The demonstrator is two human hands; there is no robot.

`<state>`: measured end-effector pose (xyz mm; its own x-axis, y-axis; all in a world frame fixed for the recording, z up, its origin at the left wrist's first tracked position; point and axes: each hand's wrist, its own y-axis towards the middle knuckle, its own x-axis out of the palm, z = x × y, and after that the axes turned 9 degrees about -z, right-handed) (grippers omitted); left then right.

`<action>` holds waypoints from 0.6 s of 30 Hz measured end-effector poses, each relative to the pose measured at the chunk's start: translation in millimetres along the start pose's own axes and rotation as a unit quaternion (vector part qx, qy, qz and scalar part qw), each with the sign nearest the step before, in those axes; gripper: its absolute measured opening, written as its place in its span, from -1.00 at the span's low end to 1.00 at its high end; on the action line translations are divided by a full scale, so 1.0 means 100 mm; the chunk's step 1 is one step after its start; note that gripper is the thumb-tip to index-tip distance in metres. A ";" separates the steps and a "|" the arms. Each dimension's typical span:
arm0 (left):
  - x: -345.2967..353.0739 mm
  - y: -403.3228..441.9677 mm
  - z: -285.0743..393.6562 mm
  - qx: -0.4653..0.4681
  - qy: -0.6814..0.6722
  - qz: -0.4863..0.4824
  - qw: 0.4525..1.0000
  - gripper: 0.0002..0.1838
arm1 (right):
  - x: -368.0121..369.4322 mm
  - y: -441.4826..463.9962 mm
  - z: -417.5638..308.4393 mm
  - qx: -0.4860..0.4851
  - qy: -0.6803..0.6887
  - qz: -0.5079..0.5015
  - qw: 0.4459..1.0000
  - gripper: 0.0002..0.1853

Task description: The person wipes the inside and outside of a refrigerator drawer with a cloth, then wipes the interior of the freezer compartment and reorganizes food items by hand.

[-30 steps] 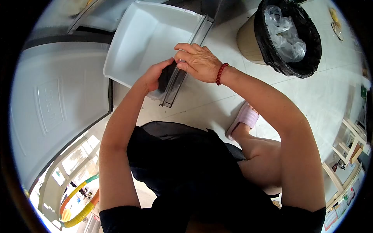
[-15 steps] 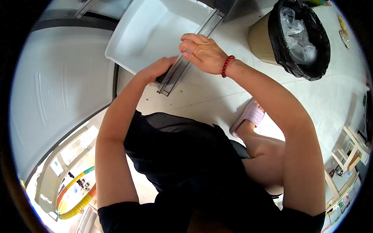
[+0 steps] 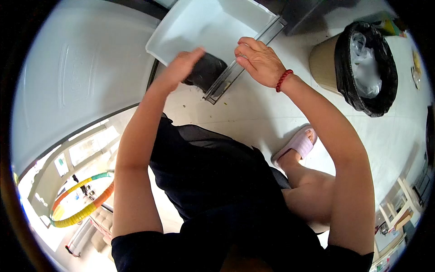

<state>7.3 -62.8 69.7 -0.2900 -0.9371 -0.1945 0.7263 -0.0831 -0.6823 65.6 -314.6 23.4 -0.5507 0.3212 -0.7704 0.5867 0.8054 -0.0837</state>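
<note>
My right hand [image 3: 263,61], with a red beaded bracelet [image 3: 284,80] at the wrist, is closed over the upper edge of a clear plastic front panel [image 3: 231,75]. That panel runs along the near side of a white drawer bin [image 3: 222,22]. At the bin's near left corner is my left hand [image 3: 183,68], slightly blurred. A black, cloth-like piece [image 3: 208,70] lies between it and the panel. My left fingers lie along this piece and seem to grip it; my thumb is hidden.
A beige bin [image 3: 324,63] lined with a black bag holds clear plastic at the right. A large pale door panel [image 3: 81,86] fills the left. Small bits lie on the tiled floor [image 3: 247,111]. A pink slipper [image 3: 301,144] and a colourful hoop [image 3: 81,215] are lower down.
My left hand has moved left, away from the clear panel, and more of the black piece shows. My right hand keeps its hold. The whole view has shifted.
</note>
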 end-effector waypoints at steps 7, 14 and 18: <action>-0.03 -1.39 0.07 0.233 -0.251 0.450 0.825 -0.58 | -0.04 0.04 -0.01 -0.013 0.018 0.004 1.000 -0.77; 0.73 -0.47 -0.86 0.095 0.032 0.286 0.953 -0.61 | -0.01 0.06 0.00 -0.048 0.003 0.027 0.998 -0.82; 0.53 -0.39 -0.97 0.039 -0.284 0.443 0.849 -0.59 | -0.03 0.06 -0.05 -0.058 0.019 0.012 0.998 -0.82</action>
<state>-96.5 -75.9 17.2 0.7240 -0.6536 -0.2205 0.5480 0.7392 -0.3915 68.5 -308.2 28.5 -0.5601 0.3580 -0.7471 0.5286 0.8488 0.0104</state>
